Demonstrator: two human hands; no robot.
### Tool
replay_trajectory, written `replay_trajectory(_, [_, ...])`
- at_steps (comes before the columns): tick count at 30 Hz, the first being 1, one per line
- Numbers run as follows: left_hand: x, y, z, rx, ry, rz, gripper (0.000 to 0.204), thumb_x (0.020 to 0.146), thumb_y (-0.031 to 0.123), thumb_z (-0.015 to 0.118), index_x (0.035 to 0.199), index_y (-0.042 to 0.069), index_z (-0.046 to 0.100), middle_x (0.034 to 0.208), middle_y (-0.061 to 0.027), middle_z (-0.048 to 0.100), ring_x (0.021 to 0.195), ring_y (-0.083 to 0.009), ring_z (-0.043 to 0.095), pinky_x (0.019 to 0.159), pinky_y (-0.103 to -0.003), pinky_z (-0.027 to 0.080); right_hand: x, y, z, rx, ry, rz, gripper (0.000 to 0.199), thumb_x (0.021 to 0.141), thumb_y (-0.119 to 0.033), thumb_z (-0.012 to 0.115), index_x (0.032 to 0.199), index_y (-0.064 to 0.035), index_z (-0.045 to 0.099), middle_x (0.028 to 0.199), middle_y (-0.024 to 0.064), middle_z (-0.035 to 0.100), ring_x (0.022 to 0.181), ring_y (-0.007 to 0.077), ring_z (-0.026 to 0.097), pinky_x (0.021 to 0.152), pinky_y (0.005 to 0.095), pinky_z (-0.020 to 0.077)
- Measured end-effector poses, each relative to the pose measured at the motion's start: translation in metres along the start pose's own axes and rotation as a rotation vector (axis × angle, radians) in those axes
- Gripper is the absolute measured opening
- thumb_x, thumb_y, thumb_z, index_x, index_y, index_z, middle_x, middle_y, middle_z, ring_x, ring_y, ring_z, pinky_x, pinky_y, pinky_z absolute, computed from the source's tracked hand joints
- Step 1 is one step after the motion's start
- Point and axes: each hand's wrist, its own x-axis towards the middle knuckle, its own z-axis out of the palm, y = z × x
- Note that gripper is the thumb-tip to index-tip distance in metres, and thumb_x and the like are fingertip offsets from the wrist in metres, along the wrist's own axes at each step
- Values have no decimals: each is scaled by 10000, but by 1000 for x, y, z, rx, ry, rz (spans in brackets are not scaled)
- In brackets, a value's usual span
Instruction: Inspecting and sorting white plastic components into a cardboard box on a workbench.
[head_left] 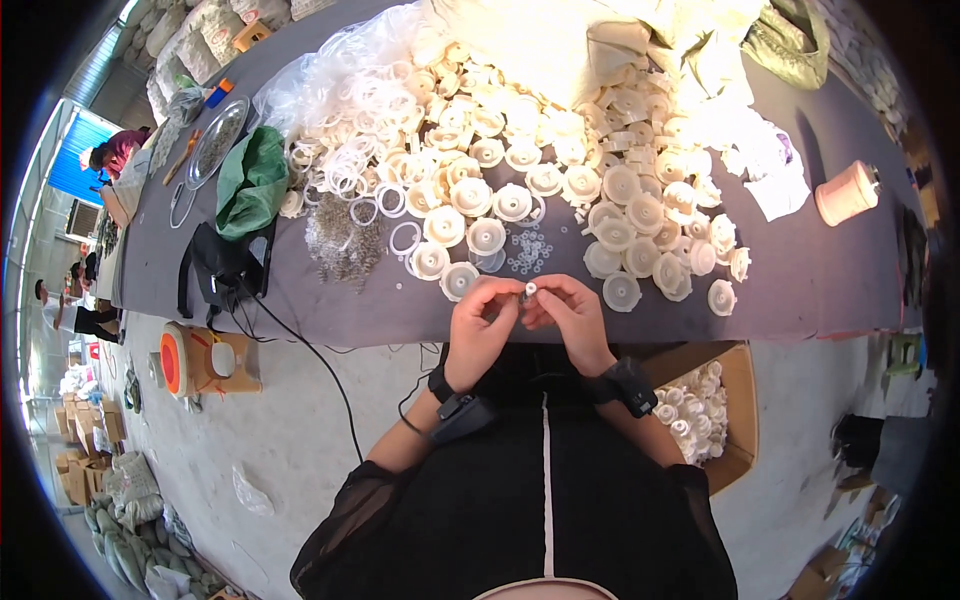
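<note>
Just off the table's near edge, my left hand (480,328) and my right hand (575,318) meet with thumbs and fingertips pinched together. Between them is a small white round plastic part (531,288), with something small and dark beside it that I cannot make out. Right beyond my fingertips lies a scatter of tiny clear rings (530,250). Cream-white round plastic caps (486,236) are spread behind these, and a second group of similar caps (622,291) lies to the right. A heap of small metallic-looking pieces (345,240) sits to the left.
White plastic rings (345,180) pile up near a clear bag. A green cloth bag (252,185), a metal tray (218,140) and a black pouch (225,265) with a cable occupy the left. At right stands a thread spool (848,194). Below, a cardboard box (742,420) holds white parts.
</note>
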Motion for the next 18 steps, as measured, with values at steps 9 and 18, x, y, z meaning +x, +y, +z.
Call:
replay_trajectory(9, [7,3,1,386,6,192,112,794,-41,544,881,4,598,849,-48,587,743,-120,575,679,-238,467,13,4,-9,-206,61,20,138,842,-114,587,925,-7,610,767,38,616,636,83,577,538,195,452])
replay_trajectory(18, [8,-9,0,-191,-23,-119,117,847,-7,522,943,-22,588,883,-66,619,788,-127,607,738,-244,480,9,6,-12,207,-9,84,175,825,-96,605,973,-7,628,824,62,642,682,95,580,574,210,453])
